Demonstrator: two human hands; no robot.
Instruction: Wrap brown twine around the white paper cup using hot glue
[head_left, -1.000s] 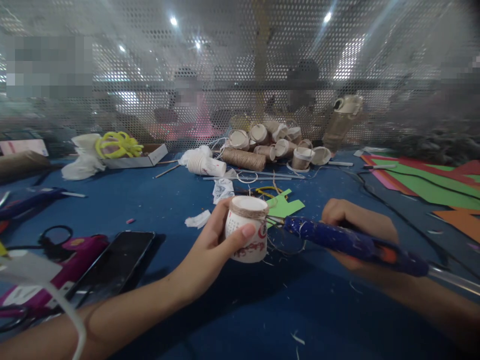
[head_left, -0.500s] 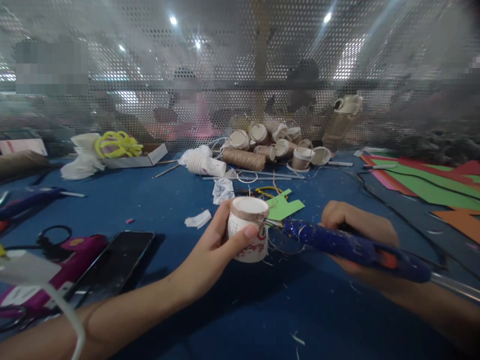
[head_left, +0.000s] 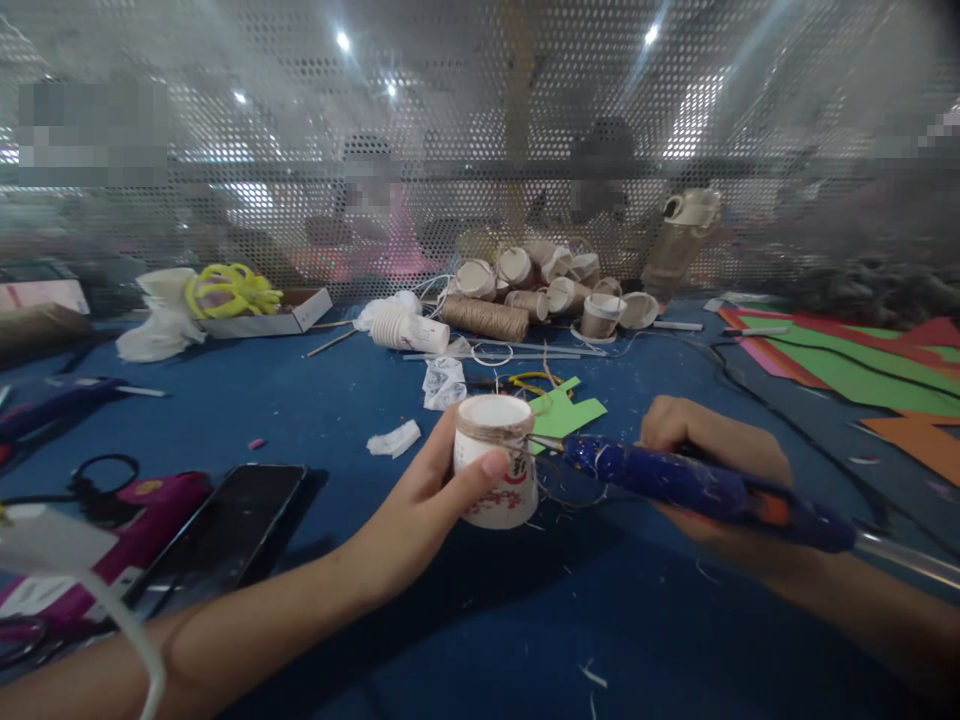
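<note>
A white paper cup [head_left: 499, 495] with red print stands upside down, brown twine wound around its upper part. My left hand [head_left: 427, 490] grips it from the left, thumb across the front. My right hand [head_left: 705, 460] is wrapped round a blue glue gun [head_left: 660, 480], whose metal tip meets or nearly meets the twine on the cup's right side. Loose twine [head_left: 574, 495] curls beside the cup, under the tip. A cut green paper piece [head_left: 562, 415] lies just behind the cup.
At the back are twine-wrapped cups [head_left: 517, 268], a twine roll [head_left: 486, 317] and stacked paper cups [head_left: 409, 330]. A phone [head_left: 232, 530], a magenta tool [head_left: 161, 495] and another blue glue gun [head_left: 60, 400] lie left. Coloured paper sheets [head_left: 862, 370] and a black cable are at right.
The cup has turned slightly in my left hand, its red print shifting to the right. The whole view has moved a little; my right hand keeps the glue gun by the cup.
</note>
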